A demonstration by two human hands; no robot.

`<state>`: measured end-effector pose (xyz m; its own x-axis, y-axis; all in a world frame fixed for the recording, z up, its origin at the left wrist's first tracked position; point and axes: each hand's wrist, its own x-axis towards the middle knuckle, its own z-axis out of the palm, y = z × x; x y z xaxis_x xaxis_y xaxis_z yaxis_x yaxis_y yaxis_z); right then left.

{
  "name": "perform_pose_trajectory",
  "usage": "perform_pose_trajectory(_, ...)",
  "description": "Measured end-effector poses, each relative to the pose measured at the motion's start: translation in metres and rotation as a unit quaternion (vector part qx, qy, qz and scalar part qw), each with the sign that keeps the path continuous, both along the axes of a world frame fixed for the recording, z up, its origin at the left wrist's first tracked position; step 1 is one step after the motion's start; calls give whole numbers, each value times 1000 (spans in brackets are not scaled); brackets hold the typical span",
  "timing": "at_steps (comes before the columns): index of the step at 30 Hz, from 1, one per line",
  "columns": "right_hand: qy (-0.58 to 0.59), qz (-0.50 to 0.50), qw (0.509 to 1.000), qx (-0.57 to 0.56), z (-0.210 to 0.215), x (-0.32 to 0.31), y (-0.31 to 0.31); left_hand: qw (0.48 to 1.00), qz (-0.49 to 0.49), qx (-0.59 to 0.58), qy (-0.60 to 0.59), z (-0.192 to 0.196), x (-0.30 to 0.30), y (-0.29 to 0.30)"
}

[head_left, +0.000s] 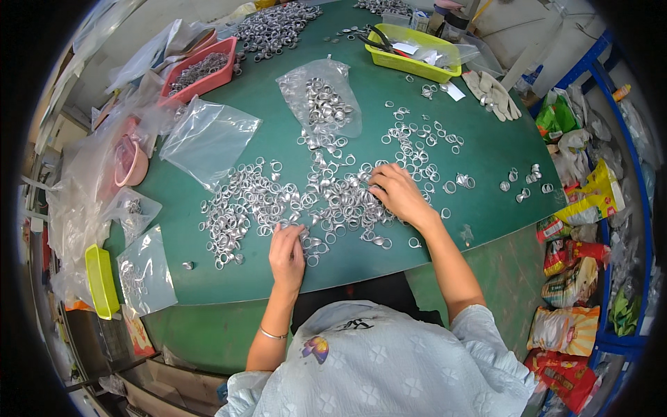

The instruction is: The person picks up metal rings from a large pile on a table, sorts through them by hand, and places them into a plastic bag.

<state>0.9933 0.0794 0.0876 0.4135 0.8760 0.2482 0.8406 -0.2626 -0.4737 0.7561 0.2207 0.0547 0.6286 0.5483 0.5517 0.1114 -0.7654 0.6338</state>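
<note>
A heap of small silver metal rings (292, 201) spreads across the middle of the green worktop (486, 208), running toward its near edge, as a person sorts through it with both bare hands. The left hand (286, 254) rests palm down on the near side of the heap, fingers curled among the rings; whether it pinches one cannot be told. The right hand (397, 194) lies flat on the heap's right side, fingertips pressing loose rings, gripping nothing visible. Sorting well here likely means sliding a few rings at a time, keeping picked ones apart from the tangle. Beyond the heap, an open clear bag of rings (321, 103) lies toward the far edge, an empty clear bag (208, 139) to its left, a red tray (201, 73) at the far left corner, and a yellow-green tray (415, 52) at the far right.
</note>
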Motion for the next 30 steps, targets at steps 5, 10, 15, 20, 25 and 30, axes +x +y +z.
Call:
perform_pose_trajectory(5, 7, -91, 992, -91, 5, 1, -9, 1000, 20, 1, -16, -1, -3, 0)
perform_pose_trajectory(10, -73, -65, 987, 131, -4, -7, 35, 999, 39, 17, 2, 1, -1, 0)
perform_pose_trajectory(15, -56, -89, 992, 66, -18, 12, 43, 997, 63, -3, -42, 15, -2, -3)
perform_pose_trajectory(20, -23, -85, 988, 125, -18, 8, 38, 951, 15, -272, -147, 23, 1, -38)
perform_pose_trajectory(25, -67, -44, 996, 41, -17, 9, 47, 915, -161, -368, -37, 28, 6, -58)
perform_pose_trajectory(30, 122, 45, 991, 42, 18, -16, 29, 666, -204, -709, -110, 36, 2, -59)
